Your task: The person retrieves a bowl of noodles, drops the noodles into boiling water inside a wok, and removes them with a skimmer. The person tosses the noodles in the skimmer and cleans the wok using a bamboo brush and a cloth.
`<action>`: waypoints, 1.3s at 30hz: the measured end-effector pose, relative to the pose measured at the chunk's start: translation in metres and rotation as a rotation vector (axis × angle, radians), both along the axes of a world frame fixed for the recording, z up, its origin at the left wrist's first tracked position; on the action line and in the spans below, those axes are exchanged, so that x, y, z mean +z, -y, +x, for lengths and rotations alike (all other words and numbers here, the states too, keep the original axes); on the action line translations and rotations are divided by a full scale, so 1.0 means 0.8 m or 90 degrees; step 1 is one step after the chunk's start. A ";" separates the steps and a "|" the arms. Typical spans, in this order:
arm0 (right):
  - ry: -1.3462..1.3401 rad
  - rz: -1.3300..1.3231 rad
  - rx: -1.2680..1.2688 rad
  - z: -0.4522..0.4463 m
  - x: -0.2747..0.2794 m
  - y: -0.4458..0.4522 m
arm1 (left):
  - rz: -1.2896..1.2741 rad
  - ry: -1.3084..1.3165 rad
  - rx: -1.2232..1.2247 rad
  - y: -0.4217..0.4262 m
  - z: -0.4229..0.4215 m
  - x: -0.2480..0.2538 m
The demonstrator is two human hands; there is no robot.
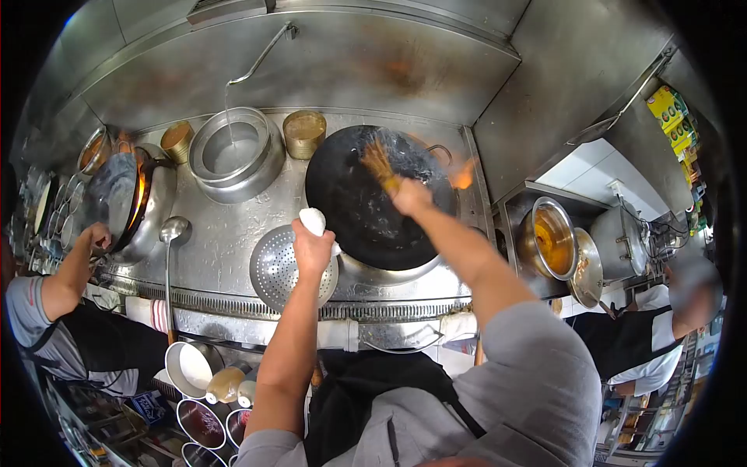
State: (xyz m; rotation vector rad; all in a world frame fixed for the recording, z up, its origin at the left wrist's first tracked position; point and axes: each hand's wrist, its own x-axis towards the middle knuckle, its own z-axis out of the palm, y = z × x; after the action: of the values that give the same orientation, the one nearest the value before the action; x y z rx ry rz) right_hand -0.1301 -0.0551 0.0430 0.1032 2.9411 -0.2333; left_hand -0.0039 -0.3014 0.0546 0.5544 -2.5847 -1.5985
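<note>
My right hand is closed round a bamboo wok brush, its bristles over the inside of a large black wok. Wet streaks and a little liquid show on the wok's surface, and flames flare beyond its right rim. At the wok's left edge, my left hand grips a folded white cloth; whether it also grips the wok beneath is hidden. Below that hand lies a perforated strainer, partly covered by my forearm.
Water runs from a tap into a metal pot. Tins flank the pot, and a ladle lies farther left. A person works at another wok on the left; another person is at right, near metal bowls.
</note>
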 end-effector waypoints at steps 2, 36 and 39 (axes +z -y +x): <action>-0.007 -0.055 0.036 0.074 -0.015 0.005 | 0.022 -0.087 0.076 -0.007 0.006 -0.006; 0.146 0.025 0.162 0.173 0.043 -0.075 | -0.095 0.001 0.000 -0.023 0.020 -0.010; 0.110 0.159 0.184 0.099 0.076 -0.123 | -0.090 0.027 -0.014 -0.017 0.015 -0.005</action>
State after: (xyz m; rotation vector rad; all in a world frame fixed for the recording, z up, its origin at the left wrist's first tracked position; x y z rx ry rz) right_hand -0.0509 0.0435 0.1036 -0.2541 2.7537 0.1757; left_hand 0.0082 -0.2875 0.0504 0.5559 -2.7168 -1.4113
